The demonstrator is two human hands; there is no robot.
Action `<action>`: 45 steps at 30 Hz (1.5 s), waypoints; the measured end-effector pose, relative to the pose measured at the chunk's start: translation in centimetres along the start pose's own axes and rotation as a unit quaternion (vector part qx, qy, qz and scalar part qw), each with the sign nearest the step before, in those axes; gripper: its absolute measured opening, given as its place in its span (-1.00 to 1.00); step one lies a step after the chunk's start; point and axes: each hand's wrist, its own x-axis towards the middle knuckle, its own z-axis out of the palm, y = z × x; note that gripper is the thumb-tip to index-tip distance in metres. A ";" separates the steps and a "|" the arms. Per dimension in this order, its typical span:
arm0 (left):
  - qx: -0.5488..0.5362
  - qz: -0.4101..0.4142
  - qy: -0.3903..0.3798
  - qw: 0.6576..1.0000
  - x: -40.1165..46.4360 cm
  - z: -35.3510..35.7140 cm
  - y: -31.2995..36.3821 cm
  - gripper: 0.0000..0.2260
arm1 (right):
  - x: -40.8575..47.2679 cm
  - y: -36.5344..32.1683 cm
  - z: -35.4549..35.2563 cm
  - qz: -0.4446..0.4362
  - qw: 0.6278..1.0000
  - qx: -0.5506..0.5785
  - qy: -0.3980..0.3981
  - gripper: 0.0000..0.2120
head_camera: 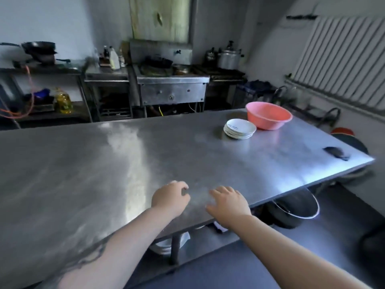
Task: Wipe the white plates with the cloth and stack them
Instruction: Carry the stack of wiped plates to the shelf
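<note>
Steel table [83, 174]: long, bare across most of its top, glare streak down the middle.

Stack of white plates [239, 128]: far right part of the table, several high, top plate bearing faint blue marks; nothing else on it.

Pink basin [268, 115]: just behind and right of the stack, rim close to or touching the plates; the visible inside looks empty, its bottom hidden.

Dark cloth [335, 152]: crumpled near the table's right edge, well apart from the plates.

Left hand [169, 198]: over the near table edge, fingers curled loosely inward, holding nothing.

Right hand [228, 202]: just beside the left, palm down, fingers spread flat, empty.

Metal pot [295, 207]: below the table, right side; contents not discernible.

Lidded steel pot [229, 57]: on the far stove.
</note>
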 end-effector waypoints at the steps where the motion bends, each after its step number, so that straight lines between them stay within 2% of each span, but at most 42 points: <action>1: -0.004 -0.003 -0.001 1.000 1.3 0.3 1.4 -0.69 | 0.8 1.9 -0.7 0.008 1.000 -0.002 0.007 -0.57; 13: -0.019 0.029 0.046 0.998 19.5 2.2 11.1 -0.70 | 14.1 16.1 -4.8 0.048 0.997 -0.006 0.056 -0.57; 24: -0.042 0.029 0.025 0.998 34.1 5.1 17.3 -0.68 | 25.5 26.7 -5.3 0.101 0.994 0.024 0.038 -0.56; 36: -0.101 -0.056 0.049 0.992 47.8 13.6 23.0 -0.70 | 41.5 38.6 -2.3 0.027 0.997 0.074 0.002 -0.54; 45: -0.130 -0.105 0.080 0.983 54.9 18.0 23.4 -0.54 | 50.7 43.8 0.7 0.011 0.987 0.157 -0.011 -0.49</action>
